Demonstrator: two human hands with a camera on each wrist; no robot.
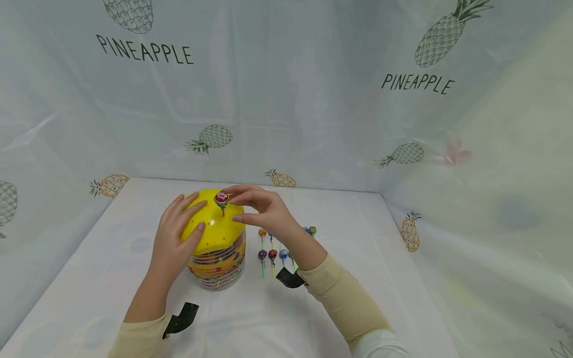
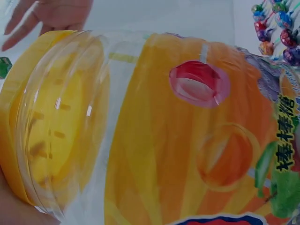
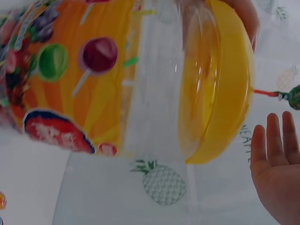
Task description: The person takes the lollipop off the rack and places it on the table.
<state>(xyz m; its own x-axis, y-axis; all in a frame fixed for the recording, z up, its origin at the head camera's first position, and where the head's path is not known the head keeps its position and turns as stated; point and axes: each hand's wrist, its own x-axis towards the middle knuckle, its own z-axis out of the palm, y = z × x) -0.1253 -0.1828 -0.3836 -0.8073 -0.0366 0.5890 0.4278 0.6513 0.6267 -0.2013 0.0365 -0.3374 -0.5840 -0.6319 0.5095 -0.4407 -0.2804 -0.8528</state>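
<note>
A clear plastic jar (image 1: 224, 276) with a colourful candy label stands upright on the table under a domed yellow lid (image 1: 215, 233) dotted with small holes. One lollipop (image 1: 221, 199), in a red and green wrapper, stands on its red stick in the top of the lid. My left hand (image 1: 172, 236) rests on the lid's left side, fingers and thumb spread over the dome. Close to the lollipop is my right hand (image 1: 264, 211); the right wrist view shows its fingers (image 3: 274, 140) extended and apart from the candy.
Several wrapped lollipops (image 1: 272, 254) lie in rows on the white table (image 1: 349, 278) to the right of the jar, partly hidden by my right forearm. A pineapple-print curtain (image 1: 291, 99) hangs behind and around the table.
</note>
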